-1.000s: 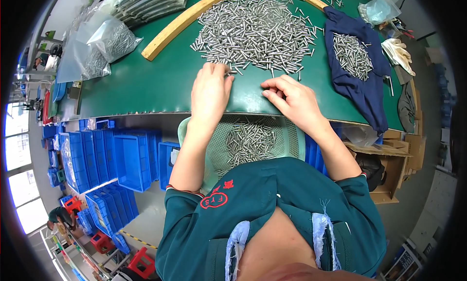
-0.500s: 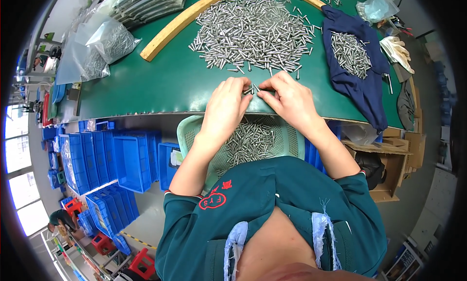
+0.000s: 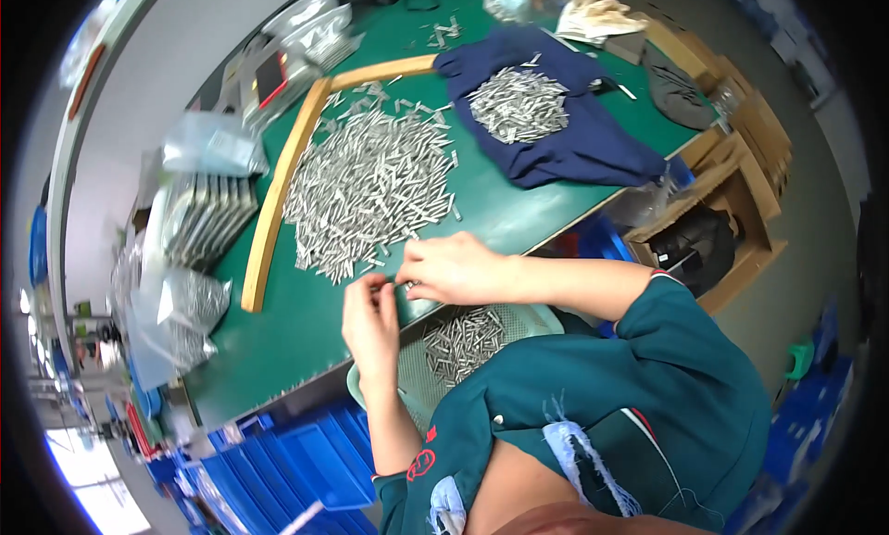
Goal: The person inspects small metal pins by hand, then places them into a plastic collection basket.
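Observation:
At the green table's front edge, my two hands are close together. My left hand (image 3: 372, 329) has its fingers curled inward, somewhat blurred; whatever lies in them is hidden. My right hand (image 3: 456, 268) pinches small silver metal pins, of which only a bit shows by the fingertips. Just beyond the hands spreads a large heap of loose metal pins (image 3: 370, 183). Below them is a light green plastic basket (image 3: 532, 322), partly under the table edge, with more pins (image 3: 466, 342) inside.
Wooden strips (image 3: 282, 201) border the heap at left and back. A navy cloth (image 3: 593, 132) holds a smaller pin pile (image 3: 519, 104). Bags of parts (image 3: 190, 303) lie at left, pale gloves (image 3: 597, 18) at far right. Blue crates (image 3: 315, 456) and a cardboard box (image 3: 741, 229) stand below.
The view has turned, so the table now runs aslant. Both hands remain close together by the table edge; the pins between the fingertips are now mostly hidden.

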A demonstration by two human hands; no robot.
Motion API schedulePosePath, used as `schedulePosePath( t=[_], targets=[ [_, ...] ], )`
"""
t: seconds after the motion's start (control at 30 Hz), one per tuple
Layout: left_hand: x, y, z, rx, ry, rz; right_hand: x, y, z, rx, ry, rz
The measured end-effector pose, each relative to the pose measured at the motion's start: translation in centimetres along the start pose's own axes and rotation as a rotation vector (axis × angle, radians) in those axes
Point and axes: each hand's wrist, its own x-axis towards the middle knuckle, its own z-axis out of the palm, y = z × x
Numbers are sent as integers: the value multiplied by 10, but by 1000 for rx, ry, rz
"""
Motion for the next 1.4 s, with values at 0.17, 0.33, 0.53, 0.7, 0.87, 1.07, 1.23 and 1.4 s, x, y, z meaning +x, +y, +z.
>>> schedulePosePath(
  t=[0.17,0.33,0.53,0.7,0.87,1.07,1.23,1.4],
  targets=[
    [15,-4,1,221,36,-56,-3,-2,2,-47,66,-25],
    [17,-12,-2,246,7,-63,-3,5,-2,-52,124,-17],
    [4,-2,-7,226,-47,113,-3,6,2,-16,151,6],
    [-6,15,1,112,-87,225,-6,9,0,2,92,4],
    [-12,16,2,84,-91,215,-8,4,-10,51,20,-1],
    [-17,15,2,96,-56,266,-5,0,-10,24,48,-53],
    [-20,15,3,129,-51,269,-5,2,-7,14,25,-92],
    [-19,14,3,150,-67,273,-4,-2,-7,11,27,-69]
  ],
)
